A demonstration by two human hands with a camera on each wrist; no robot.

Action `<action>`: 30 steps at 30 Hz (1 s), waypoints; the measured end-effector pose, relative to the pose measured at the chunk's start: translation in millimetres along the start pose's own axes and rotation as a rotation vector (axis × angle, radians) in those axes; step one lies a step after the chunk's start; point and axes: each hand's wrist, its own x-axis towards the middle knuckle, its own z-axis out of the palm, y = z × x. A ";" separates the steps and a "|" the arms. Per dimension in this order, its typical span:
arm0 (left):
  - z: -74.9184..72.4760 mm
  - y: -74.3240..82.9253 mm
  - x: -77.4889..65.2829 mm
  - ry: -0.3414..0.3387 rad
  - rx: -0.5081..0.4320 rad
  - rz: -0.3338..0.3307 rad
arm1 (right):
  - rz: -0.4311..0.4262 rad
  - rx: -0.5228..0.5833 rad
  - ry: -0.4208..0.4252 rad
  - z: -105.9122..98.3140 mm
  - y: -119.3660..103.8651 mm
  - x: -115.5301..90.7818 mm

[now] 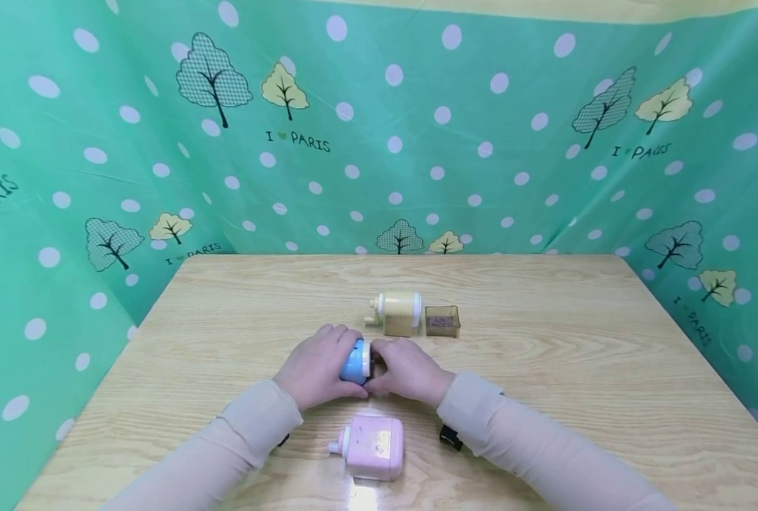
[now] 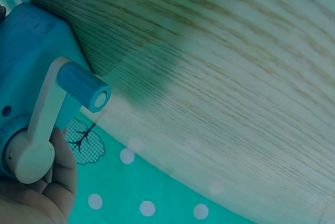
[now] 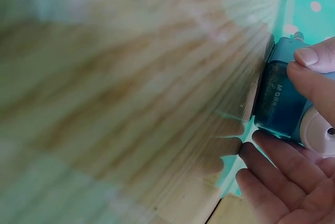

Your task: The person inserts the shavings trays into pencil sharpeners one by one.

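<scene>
Glare whitens the table (image 1: 545,348) in the bright head view; wrist views are dimmer.

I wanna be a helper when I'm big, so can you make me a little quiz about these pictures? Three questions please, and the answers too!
1. True or false: the pink sharpener is nearer the head camera than the yellow sharpener.
2. What does the left hand grip?
3. Which sharpener stands closest to the tray? A) pink, B) yellow, C) blue

Key:
1. True.
2. The blue sharpener.
3. B.
</scene>
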 end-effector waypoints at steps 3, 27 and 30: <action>0.3 0.0 0.0 -0.002 -0.004 -0.001 | 0.009 0.001 -0.005 0.1 -0.2 0.0; -4.4 1.4 -1.7 -0.013 0.033 0.010 | 0.042 0.015 -0.040 0.9 -2.9 -2.3; -4.2 1.6 -0.9 -0.011 0.044 0.017 | 0.040 0.026 -0.033 0.7 -2.1 -3.8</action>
